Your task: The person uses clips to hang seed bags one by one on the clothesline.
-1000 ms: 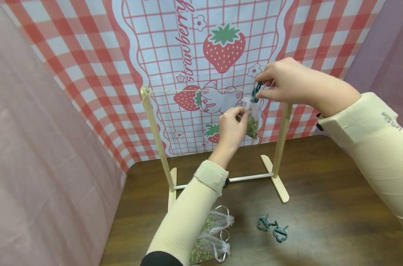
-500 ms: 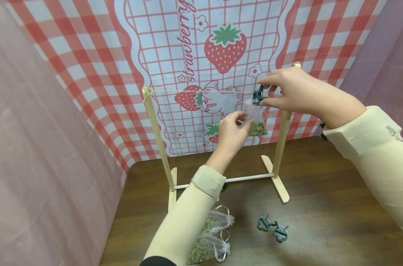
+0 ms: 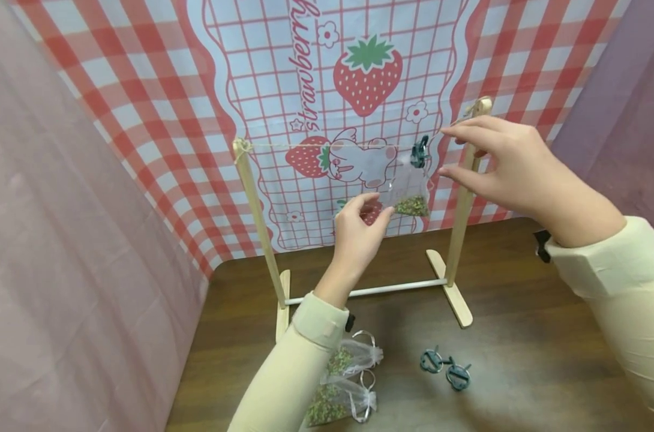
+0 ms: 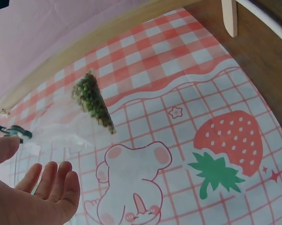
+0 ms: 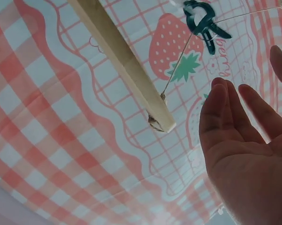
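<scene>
A sheer white organza bag (image 3: 408,183) with dried green herbs in its bottom hangs from a string (image 3: 316,146). A dark green plastic clip (image 3: 420,152) fastens its top to that line; the clip (image 5: 200,21) also shows in the right wrist view. My left hand (image 3: 357,231) is just left of the bag, thumb and fingers spread, holding nothing. To the right of the clip, my right hand (image 3: 507,165) is apart from it, its fingers extended and thumb separated. In the left wrist view the herbs (image 4: 92,101) gather at the bag's bottom.
The string runs between two wooden posts (image 3: 258,222) joined low by a white rod (image 3: 397,289). Two more herb-filled organza bags (image 3: 354,393) lie on the brown table (image 3: 521,360) by my left forearm. Two green clips (image 3: 458,377) lie right of them. A strawberry-print cloth (image 3: 367,78) hangs behind.
Both hands have let go: the left has drawn back from the bag to the left and down, the right has moved away from the clip to the right. The bag now hangs by the clip.
</scene>
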{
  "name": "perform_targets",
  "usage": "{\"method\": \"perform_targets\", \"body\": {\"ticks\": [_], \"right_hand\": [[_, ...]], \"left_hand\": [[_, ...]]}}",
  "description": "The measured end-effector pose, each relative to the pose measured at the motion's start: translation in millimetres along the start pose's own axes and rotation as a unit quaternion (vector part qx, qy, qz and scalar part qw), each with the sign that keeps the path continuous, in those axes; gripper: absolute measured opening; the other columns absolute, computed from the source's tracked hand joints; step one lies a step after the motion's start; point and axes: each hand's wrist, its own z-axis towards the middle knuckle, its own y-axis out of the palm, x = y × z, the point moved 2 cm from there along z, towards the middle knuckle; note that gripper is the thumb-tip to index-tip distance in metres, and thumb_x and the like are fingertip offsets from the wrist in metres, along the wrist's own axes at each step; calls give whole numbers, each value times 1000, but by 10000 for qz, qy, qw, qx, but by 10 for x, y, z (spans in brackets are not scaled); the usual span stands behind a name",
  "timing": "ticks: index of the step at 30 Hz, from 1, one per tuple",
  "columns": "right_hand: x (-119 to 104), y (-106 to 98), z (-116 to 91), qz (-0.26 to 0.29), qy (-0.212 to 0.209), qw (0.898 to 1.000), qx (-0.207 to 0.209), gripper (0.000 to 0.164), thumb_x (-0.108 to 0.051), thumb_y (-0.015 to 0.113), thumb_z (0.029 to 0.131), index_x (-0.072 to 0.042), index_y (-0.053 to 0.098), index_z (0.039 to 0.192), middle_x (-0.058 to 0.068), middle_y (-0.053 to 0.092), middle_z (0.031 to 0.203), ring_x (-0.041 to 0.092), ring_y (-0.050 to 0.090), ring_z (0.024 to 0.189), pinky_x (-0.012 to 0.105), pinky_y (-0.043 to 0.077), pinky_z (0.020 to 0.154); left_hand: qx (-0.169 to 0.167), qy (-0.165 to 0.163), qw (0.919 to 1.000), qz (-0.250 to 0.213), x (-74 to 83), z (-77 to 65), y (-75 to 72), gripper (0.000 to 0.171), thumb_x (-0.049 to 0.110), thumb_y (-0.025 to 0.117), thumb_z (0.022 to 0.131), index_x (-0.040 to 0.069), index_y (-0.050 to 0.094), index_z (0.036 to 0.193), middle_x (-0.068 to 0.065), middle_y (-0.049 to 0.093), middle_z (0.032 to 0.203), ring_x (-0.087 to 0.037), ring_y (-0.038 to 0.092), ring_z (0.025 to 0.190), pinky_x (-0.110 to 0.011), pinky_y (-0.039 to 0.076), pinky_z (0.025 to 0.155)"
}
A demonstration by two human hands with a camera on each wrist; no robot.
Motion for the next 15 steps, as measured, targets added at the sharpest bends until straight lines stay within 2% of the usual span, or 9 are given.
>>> {"method": "perform_targets", "body": {"ticks": [5,7,9,11,14,15], "right_hand": [[-78,12,-219,166,68,9992,347,66,-2,92,67,0,68,129,16,68,120,25,63,87,22,42,77],[-110,26,-307,240,97,9988,423,67,-3,93,65,0,69,127,15,69,119,20,60,83,15,39,72],[-139,50,-389,256,130,9985,468,59,-22,91,77,0,69,126,15,69,119,17,59,81,13,40,67],[-172,87,-460,263,187,9979,566,59,-43,82,87,1,70,124,16,70,117,17,59,79,15,39,61],[-189,155,-595,349,286,9970,630,59,-44,81,87,1,71,124,16,70,118,20,63,84,12,42,65],[-192,183,-647,403,337,9967,622,57,-35,86,83,0,71,124,16,70,119,20,64,85,11,43,68]], "left_hand": [[236,348,9988,-237,-21,-180,-207,28,7,78,90,-1,71,116,-8,70,106,-19,66,91,-33,56,84],[336,566,9973,-332,-25,-251,-300,29,4,77,90,-2,70,117,-10,71,106,-19,67,93,-34,55,86],[448,726,9957,-367,-31,-316,-386,29,3,76,90,-3,70,117,-11,71,106,-19,67,97,-36,54,89],[493,797,9949,-361,-34,-378,-456,28,4,76,91,-2,70,118,-10,71,108,-18,66,100,-37,54,91],[497,873,9946,-268,-35,-477,-530,29,6,76,92,-1,70,119,-9,71,111,-20,66,102,-36,53,91],[498,894,9945,-228,-31,-511,-550,29,7,76,92,-1,70,119,-9,71,112,-20,66,103,-35,52,92]]}}
